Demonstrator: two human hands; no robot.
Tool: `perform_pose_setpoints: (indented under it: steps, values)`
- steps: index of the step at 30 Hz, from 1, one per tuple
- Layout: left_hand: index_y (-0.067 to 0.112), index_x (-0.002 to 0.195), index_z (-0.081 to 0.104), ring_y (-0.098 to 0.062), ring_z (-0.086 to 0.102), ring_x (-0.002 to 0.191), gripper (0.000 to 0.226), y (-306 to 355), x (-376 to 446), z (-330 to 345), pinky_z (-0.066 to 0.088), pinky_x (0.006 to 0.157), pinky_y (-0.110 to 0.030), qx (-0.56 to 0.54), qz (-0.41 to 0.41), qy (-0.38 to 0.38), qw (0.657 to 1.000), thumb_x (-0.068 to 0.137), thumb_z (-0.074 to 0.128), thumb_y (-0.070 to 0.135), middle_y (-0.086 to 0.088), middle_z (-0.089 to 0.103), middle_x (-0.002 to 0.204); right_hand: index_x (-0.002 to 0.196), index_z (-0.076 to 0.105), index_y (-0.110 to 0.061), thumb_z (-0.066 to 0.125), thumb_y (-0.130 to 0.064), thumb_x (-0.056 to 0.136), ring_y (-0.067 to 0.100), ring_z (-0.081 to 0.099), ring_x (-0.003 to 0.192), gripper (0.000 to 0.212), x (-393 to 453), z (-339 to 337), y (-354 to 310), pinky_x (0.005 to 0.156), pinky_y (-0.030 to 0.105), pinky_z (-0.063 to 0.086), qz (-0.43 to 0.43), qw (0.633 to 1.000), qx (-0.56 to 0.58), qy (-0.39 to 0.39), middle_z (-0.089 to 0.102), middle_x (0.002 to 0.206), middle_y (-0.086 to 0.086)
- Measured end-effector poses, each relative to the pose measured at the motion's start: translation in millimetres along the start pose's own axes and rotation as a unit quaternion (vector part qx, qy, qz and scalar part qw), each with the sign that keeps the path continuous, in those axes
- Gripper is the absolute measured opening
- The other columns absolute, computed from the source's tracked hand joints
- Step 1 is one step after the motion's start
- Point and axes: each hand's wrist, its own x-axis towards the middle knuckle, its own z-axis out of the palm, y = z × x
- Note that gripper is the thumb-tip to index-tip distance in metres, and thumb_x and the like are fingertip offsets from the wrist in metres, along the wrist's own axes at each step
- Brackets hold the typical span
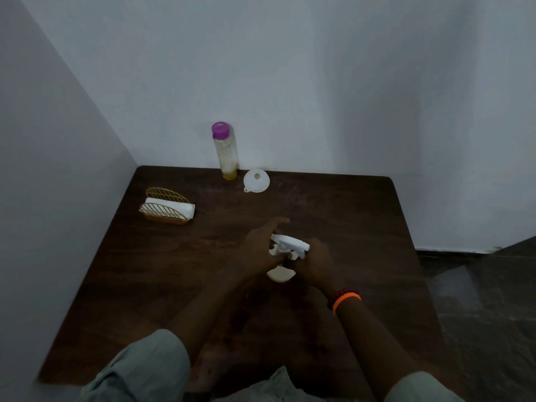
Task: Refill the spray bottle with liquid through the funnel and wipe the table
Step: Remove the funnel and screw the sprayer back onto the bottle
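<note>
A white spray bottle [280, 274] stands at the middle of the dark wooden table [162, 280], its white trigger head [290, 244] on top. My left hand [262, 250] holds the bottle from the left, the thumb stretched out above the head. My right hand [314, 264] grips the neck and the head from the right. Most of the bottle's body is hidden between the hands. A white funnel [256, 180] lies at the table's far edge. Beside it stands a tall clear bottle [225, 150] with a purple cap and a little yellow liquid at the bottom.
A gold wire holder [166, 208] with white napkins sits at the far left of the table. Walls close off the table at the back and on the left. Dark floor [478, 300] lies to the right.
</note>
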Motion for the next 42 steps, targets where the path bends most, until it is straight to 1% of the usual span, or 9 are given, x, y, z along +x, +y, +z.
perform_pose_setpoints:
  steps: [4, 11, 17, 21, 24, 27, 35, 38, 42]
  values:
    - [0.014, 0.137, 0.054, -0.018, 0.065, 0.111, 0.056, 6, -1, -1, 0.052, 0.095, -0.032, 0.003, 0.018, -0.007, 1.0, 0.085, 0.076, 0.018, -0.003, 0.065, 0.128, 0.101, 0.068, 0.008, 0.08, -0.016, 0.08, 0.029, 0.064, 0.081, 0.035, 2, 0, 4, 0.065, 0.026, 0.039, 0.012, 1.0, 0.002, -0.005, 0.069, 0.095, 0.024]
    - [0.009, 0.143, 0.05, -0.02, 0.058, 0.125, 0.068, 13, -3, 1, 0.045, 0.107, -0.034, -0.012, -0.036, 0.032, 0.999, 0.082, 0.08, 0.013, -0.006, 0.058, 0.141, 0.106, 0.067, 0.009, 0.078, -0.015, 0.08, 0.038, 0.065, 0.09, 0.037, 0, -1, 2, 0.071, 0.035, 0.044, -0.012, 1.0, -0.011, -0.007, 0.067, 0.097, 0.026]
    - [0.02, 0.15, 0.038, -0.021, 0.061, 0.121, 0.082, 8, -4, -4, 0.049, 0.104, -0.04, -0.011, -0.037, -0.035, 0.999, 0.08, 0.08, 0.017, -0.006, 0.057, 0.141, 0.113, 0.065, 0.005, 0.083, -0.019, 0.077, 0.031, 0.065, 0.098, 0.046, -2, -2, 2, 0.081, 0.038, 0.052, 0.001, 1.0, -0.009, -0.002, 0.066, 0.107, 0.018]
    - [0.021, 0.15, 0.039, -0.017, 0.062, 0.117, 0.09, 0, -8, 3, 0.053, 0.101, -0.033, -0.047, -0.066, 0.017, 0.997, 0.074, 0.087, 0.024, -0.004, 0.06, 0.135, 0.113, 0.065, 0.005, 0.081, -0.018, 0.079, 0.03, 0.065, 0.097, 0.044, -1, 0, 3, 0.072, 0.027, 0.045, -0.003, 1.0, -0.022, 0.002, 0.066, 0.107, 0.019]
    - [0.027, 0.149, 0.039, -0.013, 0.062, 0.117, 0.089, -2, -9, 2, 0.054, 0.094, -0.024, -0.053, -0.066, 0.013, 0.996, 0.074, 0.086, 0.025, 0.002, 0.058, 0.139, 0.116, 0.067, 0.002, 0.08, -0.019, 0.08, 0.029, 0.066, 0.098, 0.044, 0, 0, 3, 0.079, 0.033, 0.051, -0.016, 1.0, -0.025, 0.001, 0.068, 0.107, 0.018]
    - [0.022, 0.15, 0.038, -0.015, 0.058, 0.125, 0.085, 0, -7, 2, 0.051, 0.104, -0.037, -0.034, -0.039, 0.001, 0.999, 0.077, 0.082, 0.019, 0.003, 0.052, 0.146, 0.12, 0.065, 0.0, 0.079, -0.02, 0.082, 0.028, 0.066, 0.102, 0.045, 1, -1, 3, 0.088, 0.038, 0.052, -0.026, 0.999, -0.035, -0.009, 0.069, 0.112, 0.017]
    - [0.012, 0.146, 0.044, -0.018, 0.06, 0.122, 0.087, 5, -6, 9, 0.05, 0.103, -0.035, -0.066, -0.067, 0.058, 0.994, 0.072, 0.089, 0.018, -0.006, 0.057, 0.141, 0.122, 0.065, -0.003, 0.083, -0.028, 0.077, 0.026, 0.066, 0.098, 0.054, 2, -3, 3, 0.083, 0.036, 0.054, -0.025, 0.999, -0.031, -0.009, 0.068, 0.109, 0.014]
    - [0.016, 0.15, 0.039, -0.02, 0.056, 0.129, 0.084, 5, -8, 6, 0.047, 0.109, -0.04, -0.084, -0.074, 0.053, 0.992, 0.079, 0.083, 0.015, -0.006, 0.052, 0.147, 0.115, 0.068, 0.002, 0.079, -0.019, 0.08, 0.029, 0.067, 0.094, 0.042, 1, -2, 5, 0.082, 0.041, 0.053, -0.038, 0.999, -0.032, -0.002, 0.069, 0.102, 0.018]
    - [0.018, 0.154, 0.032, -0.017, 0.056, 0.13, 0.089, 1, -13, 6, 0.049, 0.108, -0.041, -0.073, -0.043, 0.021, 0.996, 0.081, 0.082, 0.02, -0.004, 0.05, 0.149, 0.107, 0.072, 0.002, 0.078, -0.013, 0.081, 0.034, 0.068, 0.085, 0.031, 3, -1, 8, 0.07, 0.038, 0.05, -0.06, 0.998, -0.033, 0.008, 0.071, 0.091, 0.022]
